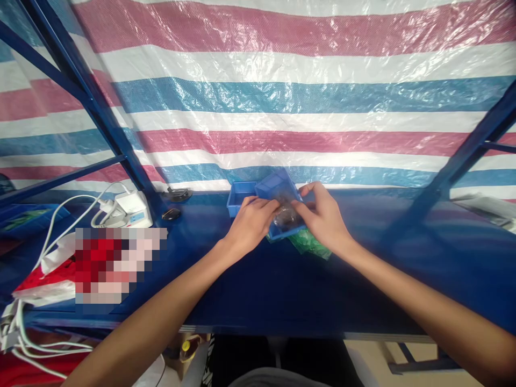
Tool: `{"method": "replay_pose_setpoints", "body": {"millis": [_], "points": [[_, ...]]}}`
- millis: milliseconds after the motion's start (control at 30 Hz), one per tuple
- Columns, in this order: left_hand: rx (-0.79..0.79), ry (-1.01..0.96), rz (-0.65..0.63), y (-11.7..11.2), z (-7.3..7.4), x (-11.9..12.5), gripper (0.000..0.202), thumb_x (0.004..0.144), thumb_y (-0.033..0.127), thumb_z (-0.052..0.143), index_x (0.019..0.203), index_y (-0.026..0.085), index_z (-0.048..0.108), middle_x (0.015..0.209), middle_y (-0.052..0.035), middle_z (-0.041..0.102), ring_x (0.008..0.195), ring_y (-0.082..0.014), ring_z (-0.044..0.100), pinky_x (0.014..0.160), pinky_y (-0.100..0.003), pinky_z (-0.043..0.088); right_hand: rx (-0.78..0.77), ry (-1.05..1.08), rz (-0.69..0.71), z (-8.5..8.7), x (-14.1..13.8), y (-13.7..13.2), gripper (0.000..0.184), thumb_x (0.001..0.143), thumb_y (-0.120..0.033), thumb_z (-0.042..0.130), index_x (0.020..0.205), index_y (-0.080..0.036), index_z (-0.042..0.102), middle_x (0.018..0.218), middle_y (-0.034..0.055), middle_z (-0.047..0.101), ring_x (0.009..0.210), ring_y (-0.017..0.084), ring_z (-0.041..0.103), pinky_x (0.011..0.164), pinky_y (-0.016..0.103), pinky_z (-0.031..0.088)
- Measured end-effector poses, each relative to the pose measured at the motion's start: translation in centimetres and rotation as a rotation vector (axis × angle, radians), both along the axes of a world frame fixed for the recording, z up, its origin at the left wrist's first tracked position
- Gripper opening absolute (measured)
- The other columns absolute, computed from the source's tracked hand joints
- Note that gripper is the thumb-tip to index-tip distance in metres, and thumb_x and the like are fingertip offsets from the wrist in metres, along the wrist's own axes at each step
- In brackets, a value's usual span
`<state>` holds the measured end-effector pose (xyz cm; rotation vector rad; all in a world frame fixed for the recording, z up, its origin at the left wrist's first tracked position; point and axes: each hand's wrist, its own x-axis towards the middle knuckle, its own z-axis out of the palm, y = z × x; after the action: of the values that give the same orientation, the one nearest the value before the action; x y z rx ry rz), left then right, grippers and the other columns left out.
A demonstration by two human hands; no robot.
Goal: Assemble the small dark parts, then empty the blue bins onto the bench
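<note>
A small blue plastic bin point(278, 180) is tilted up at the middle of the blue table. Inside its lower end lies a clear plastic bag point(287, 216) with something dark in it, slightly blurred. My left hand point(253, 221) reaches over the bin's left side, its curled fingertips closed at the bag's edge. At the right wall, my right hand point(324, 215) grips the bin, thumb inside and fingers at the outer edge. Under the bin sits green plastic wrapping point(312, 244). A second blue bin point(234, 201) stands just behind my left hand.
To the left are a white power strip point(135, 209) with cables, a black computer mouse point(171, 214), a coiled black cable point(179, 193) and a red and white package point(44, 277). Blue metal posts point(108, 123) frame a striped tarp point(282, 97). Clear plastic point(484, 204) lies far right.
</note>
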<state>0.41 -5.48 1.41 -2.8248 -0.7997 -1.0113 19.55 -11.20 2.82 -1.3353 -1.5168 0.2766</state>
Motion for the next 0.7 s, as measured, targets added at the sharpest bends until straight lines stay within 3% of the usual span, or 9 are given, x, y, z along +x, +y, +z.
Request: {"method": "replay_pose_setpoints", "body": {"millis": [133,300,367,433,567,700], "points": [[-0.023,-0.145,-0.022,0.1,0.0,0.0,0.02,0.107,0.024,0.042,0.107,0.017,0.06,0.096,-0.0068,0.068,0.09,-0.0205,0.063,0.083,-0.034,0.045,-0.111,0.089,0.004,0.1,0.1,0.2,0.024,0.088,-0.04,0.061,0.096,-0.025,0.045,0.066,-0.0056,0.047,0.051,0.014,0.044,0.053,0.03,0.035],[-0.031,-0.338,-0.038,0.6,0.6,-0.3,0.015,0.104,0.022,0.048,0.102,0.017,0.062,0.094,-0.0062,0.067,0.085,-0.0179,0.062,0.077,-0.029,0.047,-0.124,0.115,-0.006,0.3,0.3,0.2,0.023,0.087,-0.04,0.061,0.095,-0.025,0.045,0.059,-0.007,0.046,0.049,0.015,0.043,0.052,0.03,0.034],[-0.128,-0.372,-0.007,1.0,1.5,-0.8,0.014,0.102,0.023,0.052,0.1,0.017,0.064,0.088,-0.0037,0.068,0.078,-0.0164,0.062,0.073,-0.028,0.047,-0.11,0.098,-0.025,0.4,0.5,0.3,0.023,0.087,-0.04,0.06,0.094,-0.025,0.045,0.059,-0.007,0.045,0.049,0.015,0.042,0.052,0.03,0.033],[-0.327,-0.344,-0.038,1.6,2.5,-1.6,0.013,0.1,0.026,0.056,0.098,0.017,0.065,0.08,-0.0008,0.066,0.069,-0.0148,0.061,0.068,-0.027,0.047,-0.064,0.066,-0.047,0.4,0.8,0.4,0.023,0.087,-0.04,0.061,0.095,-0.025,0.045,0.066,-0.0047,0.05,0.052,0.015,0.045,0.054,0.03,0.035],[-0.721,-0.132,-0.25,2.6,3.8,-3.1,0.022,0.095,0.036,0.062,0.089,0.016,0.066,0.079,-0.0007,0.064,0.066,-0.014,0.061,0.064,-0.026,0.05,0.087,-0.027,-0.107,0.4,1.9,1.1,0.024,0.085,-0.037,0.064,0.097,-0.023,0.047,0.1,0.0034,0.06,0.066,0.016,0.053,0.064,0.034,0.042],[-0.813,0.098,-0.216,3.2,3.0,-3.7,0.029,0.091,0.045,0.066,0.093,0.016,0.07,0.08,-0.0029,0.069,0.072,-0.0172,0.066,0.066,-0.027,0.051,0.17,-0.075,-0.147,0.5,2.9,1.6,0.021,0.085,-0.033,0.063,0.097,-0.023,0.048,0.105,0.0046,0.059,0.069,0.016,0.054,0.068,0.036,0.044]]}}
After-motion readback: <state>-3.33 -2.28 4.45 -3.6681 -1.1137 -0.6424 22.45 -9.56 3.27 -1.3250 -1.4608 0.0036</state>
